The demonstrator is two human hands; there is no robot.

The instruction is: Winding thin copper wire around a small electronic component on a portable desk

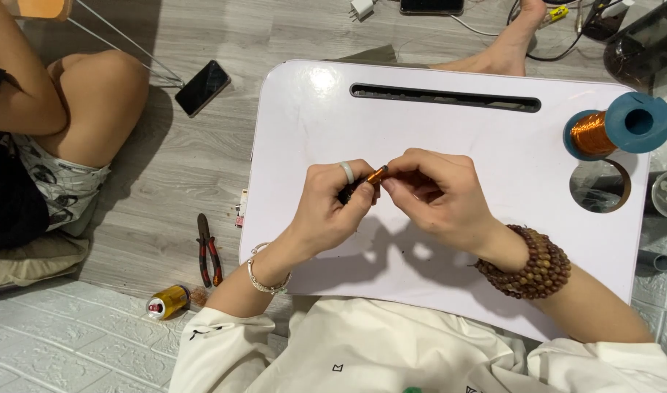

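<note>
Over the middle of a white lap table point(435, 131), my left hand point(333, 207) grips a small dark part wound with copper-coloured wire point(377, 175). A ring sits on one finger and a bracelet on the wrist. My right hand point(435, 193), with a wooden bead bracelet point(526, 262) on its wrist, pinches the orange end of that same small coil. The fingers of both hands meet at the coil and hide most of it.
A blue spool of copper wire point(617, 127) lies at the table's right edge above a round cup hole point(600, 185). On the floor lie red-handled pliers point(208, 251), a small can point(166, 302) and a phone point(202, 87). Another person sits at the left point(49, 124).
</note>
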